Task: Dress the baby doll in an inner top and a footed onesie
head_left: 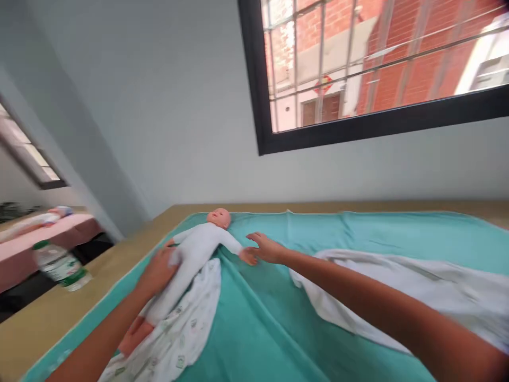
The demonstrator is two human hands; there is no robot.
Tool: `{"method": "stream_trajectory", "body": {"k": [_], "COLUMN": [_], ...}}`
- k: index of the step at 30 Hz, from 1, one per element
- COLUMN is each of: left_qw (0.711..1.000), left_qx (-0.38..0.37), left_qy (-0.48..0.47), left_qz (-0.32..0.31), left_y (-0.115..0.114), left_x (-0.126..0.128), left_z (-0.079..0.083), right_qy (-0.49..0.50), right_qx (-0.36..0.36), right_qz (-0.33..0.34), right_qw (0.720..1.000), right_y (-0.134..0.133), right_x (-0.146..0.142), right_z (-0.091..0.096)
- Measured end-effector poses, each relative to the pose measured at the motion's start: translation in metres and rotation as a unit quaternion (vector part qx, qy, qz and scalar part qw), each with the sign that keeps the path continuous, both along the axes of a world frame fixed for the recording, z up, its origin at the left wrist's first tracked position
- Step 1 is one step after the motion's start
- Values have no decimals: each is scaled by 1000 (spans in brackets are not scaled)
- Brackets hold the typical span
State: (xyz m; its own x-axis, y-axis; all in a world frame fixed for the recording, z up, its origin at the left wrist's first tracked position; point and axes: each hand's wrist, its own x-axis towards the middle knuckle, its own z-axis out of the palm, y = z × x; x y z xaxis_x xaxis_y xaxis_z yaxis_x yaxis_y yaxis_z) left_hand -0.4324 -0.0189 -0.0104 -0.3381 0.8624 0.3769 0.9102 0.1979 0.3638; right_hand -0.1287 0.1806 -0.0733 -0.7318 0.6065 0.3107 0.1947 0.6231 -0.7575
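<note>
A baby doll (199,244) in a white long-sleeved suit lies face up on a turquoise sheet (254,318), head toward the wall and bare feet toward me. My left hand (159,270) is at the doll's side near its hip, fingers closed around the white suit there. My right hand (266,248) hovers by the doll's outstretched hand, its fingers apart and slightly bent; whether they touch I cannot tell. Under the doll's legs spreads a white printed cloth (191,329).
A white cloth (382,281) lies rumpled on the right, beneath my right forearm. A clear bottle with a green cap (61,265) stands on the wooden table's left edge (35,329). Another doll (51,216) lies on a pink-covered table beyond. A barred window (358,63) is above.
</note>
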Motion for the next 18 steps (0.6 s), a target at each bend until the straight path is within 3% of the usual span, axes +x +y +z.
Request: {"method": "stream_trajectory", "body": {"k": [2,5,7,9,10,13,16,18], "left_qw": [995,979,956,942,940,950,959,959], "left_qx": [55,48,13,-30,-46,-103,-137,-129], "left_qy": [75,52,20,-2,-9,-45,-101,-129], "left_qz": [-25,-191,-291,-333,-339,-292,-226,-217], "left_y": [0,1,6,19,29,64,88,90], "left_x": [41,140,216,285,313,370,397,407], "left_z": [-13,-32,-40,-44,-45,-45,-42,-36], "right_qy": [-40,-97,-143,-200,-229,-274,-258,-222], "right_qx": [61,98,87,68,54,35,13,-20], "right_qz": [-42,-185,-335,-454,-481,-490,-493,-501], "right_qw": [996,973,927,866,844,827,831,836], "right_y": [-17,-46,-68,-91,-103,-138,-160,-164], "right_x": [88,244,347,428,458,499,495,487], "right_z": [-3,3,9,14,15,16,11,8]}}
